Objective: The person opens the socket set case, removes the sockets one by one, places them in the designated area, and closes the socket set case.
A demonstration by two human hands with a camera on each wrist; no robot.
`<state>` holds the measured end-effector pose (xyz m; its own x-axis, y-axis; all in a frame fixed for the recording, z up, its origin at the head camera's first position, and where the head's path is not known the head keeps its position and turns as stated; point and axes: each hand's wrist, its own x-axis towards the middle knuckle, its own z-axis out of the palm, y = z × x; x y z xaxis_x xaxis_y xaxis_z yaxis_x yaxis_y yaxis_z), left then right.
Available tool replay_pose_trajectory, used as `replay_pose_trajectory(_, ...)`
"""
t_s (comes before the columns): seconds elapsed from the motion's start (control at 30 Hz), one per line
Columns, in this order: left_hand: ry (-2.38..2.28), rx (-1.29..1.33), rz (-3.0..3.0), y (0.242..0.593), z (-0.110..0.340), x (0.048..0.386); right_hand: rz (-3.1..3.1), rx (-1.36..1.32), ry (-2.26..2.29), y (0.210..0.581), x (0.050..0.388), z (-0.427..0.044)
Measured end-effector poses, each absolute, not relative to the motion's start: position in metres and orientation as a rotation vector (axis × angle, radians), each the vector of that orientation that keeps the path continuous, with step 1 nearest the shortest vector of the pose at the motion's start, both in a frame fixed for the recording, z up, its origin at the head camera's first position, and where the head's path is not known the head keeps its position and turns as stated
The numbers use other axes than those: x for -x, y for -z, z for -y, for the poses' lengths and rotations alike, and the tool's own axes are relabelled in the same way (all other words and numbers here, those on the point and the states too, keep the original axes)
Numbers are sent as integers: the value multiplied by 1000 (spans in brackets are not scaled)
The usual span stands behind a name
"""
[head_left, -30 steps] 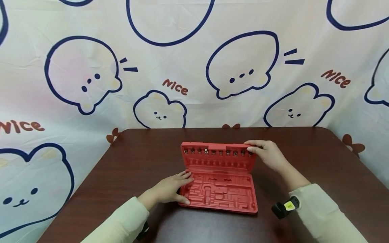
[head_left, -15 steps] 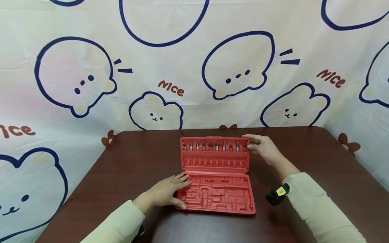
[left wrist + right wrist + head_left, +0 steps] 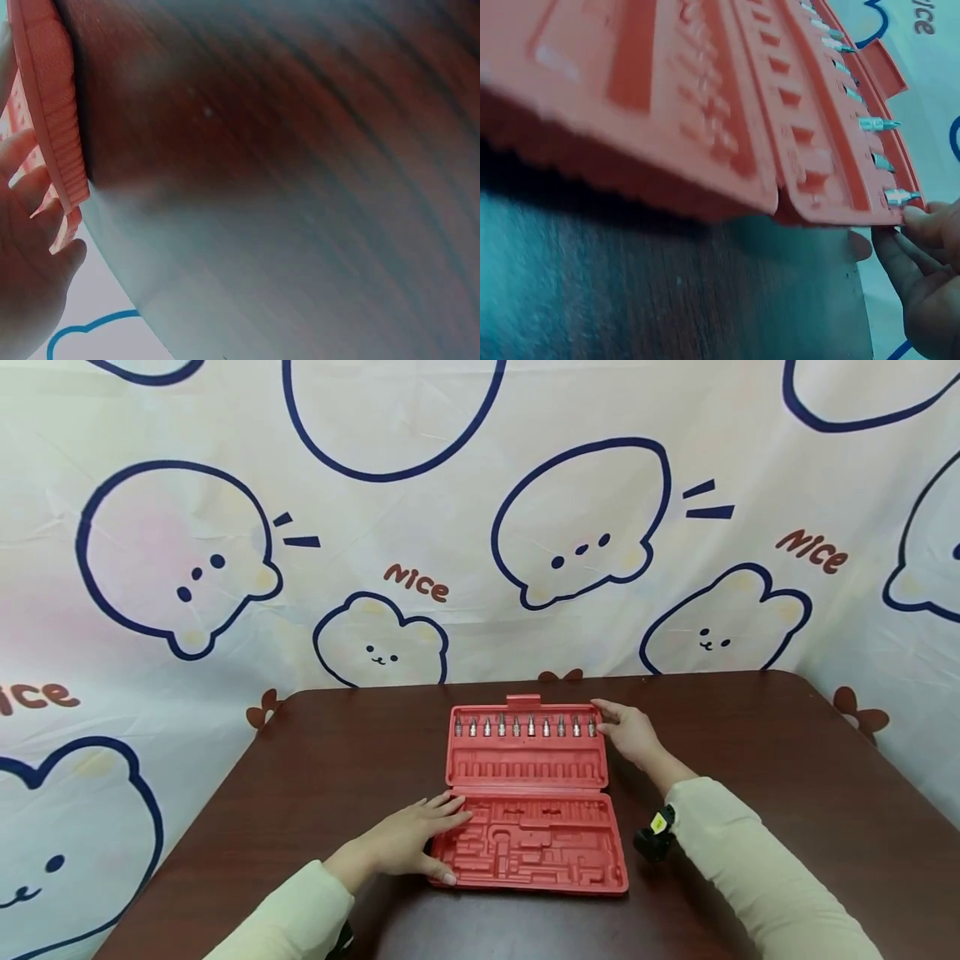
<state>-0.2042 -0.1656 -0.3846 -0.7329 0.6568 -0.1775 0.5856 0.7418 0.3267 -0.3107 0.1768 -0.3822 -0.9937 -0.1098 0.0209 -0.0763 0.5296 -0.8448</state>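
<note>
A red plastic tool case [image 3: 528,843] lies unfolded on the table, its lower tray bare with moulded recesses. Its lid [image 3: 527,748] leans back behind the tray, carrying a row of several metal screwdriver bits [image 3: 531,725]. My left hand [image 3: 403,837] rests on the tray's left side, fingers spread over the rim and thumb at the front corner. The left wrist view has this hand [image 3: 34,240] at the far left. My right hand [image 3: 633,735] holds the lid's upper right corner; in the right wrist view, that hand [image 3: 930,262] pinches it beside the end bit.
The dark brown wooden table [image 3: 337,752] reaches back to a white curtain [image 3: 480,635] printed with blue cartoon outlines. A small black device [image 3: 655,833] is strapped to the right wrist. A latch tab [image 3: 523,701] sticks up from the lid's far edge.
The lid has swung further back, away from me, and the bits now show in full. My right hand moved along with its corner. The left hand stays on the tray.
</note>
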Motion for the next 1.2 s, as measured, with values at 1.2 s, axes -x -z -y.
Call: replay_pose_trajectory(1.2,-443,-987,-2603,383,164,218,-2968,432,847,397,331,-169)
